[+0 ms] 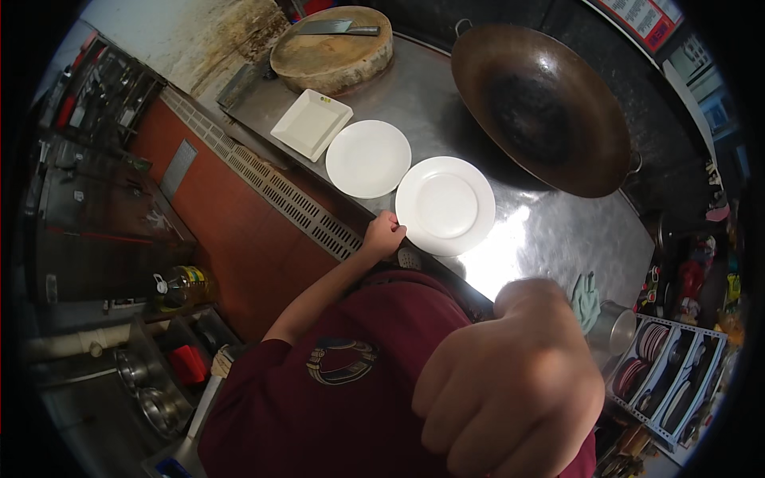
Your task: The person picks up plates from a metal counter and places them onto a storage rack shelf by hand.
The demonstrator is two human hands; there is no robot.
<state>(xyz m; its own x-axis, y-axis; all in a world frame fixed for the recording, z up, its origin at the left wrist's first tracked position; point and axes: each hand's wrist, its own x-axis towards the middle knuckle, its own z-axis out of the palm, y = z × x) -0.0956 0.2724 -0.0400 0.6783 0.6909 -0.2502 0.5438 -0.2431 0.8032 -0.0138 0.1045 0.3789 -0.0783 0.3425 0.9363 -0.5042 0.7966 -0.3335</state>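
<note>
My left hand (385, 235) is at the counter's front edge, its fingers touching or very close to the rim of a round white plate (446, 206); whether it grips the rim I cannot tell. Near the camera, my right hand (514, 382) is raised with its fingers curled, and its palm side is hidden. A second round white plate (369, 159) lies beside the first, and a square white dish (312, 124) sits beyond it. Farther back, a cleaver (338, 27) rests on a thick round wooden chopping block (332, 54).
A large wok (541, 110) stands tilted at the back of the steel counter (574, 233). A green cloth (586, 302) and metal pot (614, 328) are at the right, near a rack of plates (663, 376). An oil bottle (184, 287) stands at left.
</note>
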